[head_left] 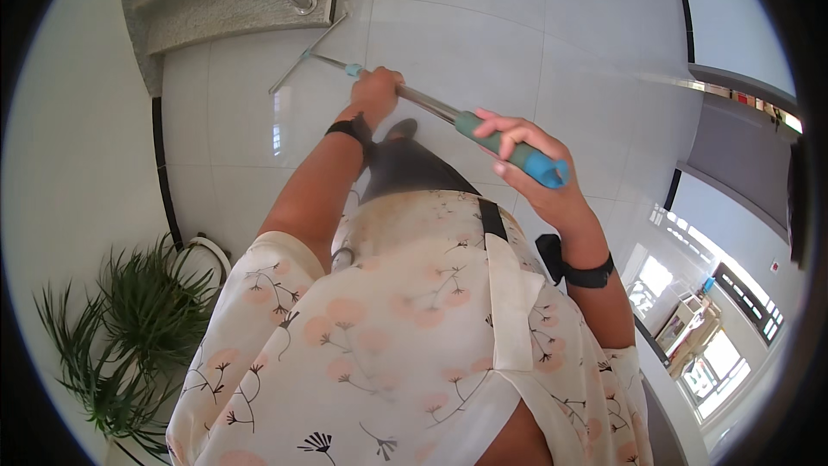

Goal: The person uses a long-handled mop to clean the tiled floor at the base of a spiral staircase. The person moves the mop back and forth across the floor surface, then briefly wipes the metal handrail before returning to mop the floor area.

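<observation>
My left hand (378, 92) is closed around the metal pole of a flat mop (424, 101), near its light-blue collar. Farther back, my right hand (533, 149) grips the green sleeve of the handle, whose blue end cap with a loop sticks out beside the palm. The pole slants from the right down to the upper left. Its long, narrow head (309, 54) rests on the glossy tiled floor, close to the bottom stair. Whether a pad is fitted under the head cannot be told. Both wrists wear black bands.
Stone stairs (239, 10) with metal railing posts (304, 3) stand at the upper left. A leafy potted plant (145, 310) is by the left wall. Dark baseboard (166, 175) edges the pale floor tiles (453, 32). A doorway and a shelf (686, 330) near windows lie to the right.
</observation>
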The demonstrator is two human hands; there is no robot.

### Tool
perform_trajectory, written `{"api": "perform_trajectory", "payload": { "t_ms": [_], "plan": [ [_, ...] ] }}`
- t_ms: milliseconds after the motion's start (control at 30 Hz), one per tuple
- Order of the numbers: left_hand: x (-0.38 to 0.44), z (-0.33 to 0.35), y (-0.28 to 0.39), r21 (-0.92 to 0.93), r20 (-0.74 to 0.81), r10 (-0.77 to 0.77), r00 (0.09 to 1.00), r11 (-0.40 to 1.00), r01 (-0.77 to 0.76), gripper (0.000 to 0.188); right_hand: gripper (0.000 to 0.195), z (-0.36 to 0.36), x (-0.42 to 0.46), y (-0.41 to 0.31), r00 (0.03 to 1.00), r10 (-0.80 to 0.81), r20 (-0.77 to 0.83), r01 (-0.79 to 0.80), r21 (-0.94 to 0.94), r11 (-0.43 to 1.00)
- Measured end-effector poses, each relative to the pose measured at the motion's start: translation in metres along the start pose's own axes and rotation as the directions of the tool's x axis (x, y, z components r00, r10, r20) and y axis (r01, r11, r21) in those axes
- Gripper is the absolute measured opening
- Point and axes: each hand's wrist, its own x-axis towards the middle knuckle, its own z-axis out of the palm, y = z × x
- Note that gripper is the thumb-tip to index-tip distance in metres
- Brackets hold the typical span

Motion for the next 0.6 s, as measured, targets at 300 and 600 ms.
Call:
{"api": "perform_trajectory", "payload": {
  "t_ms": [300, 600],
  "plan": [
    [0.031, 0.012, -0.008, -0.067, -0.059, 0.08, 0.995, 0.994, -0.084, 0.027, 0.014, -0.014, 0.031, -0.003, 0.998, 0.043, -0.05, -0.044, -0.02, 0.999],
    [0.027, 0.088, 0.043, -0.021, 0.08, 0.283, 0.956, 0.959, -0.282, 0.024, 0.014, -0.064, -0.048, 0.02, 0.994, 0.08, -0.079, -0.084, -0.048, 0.995]
  ]
}}
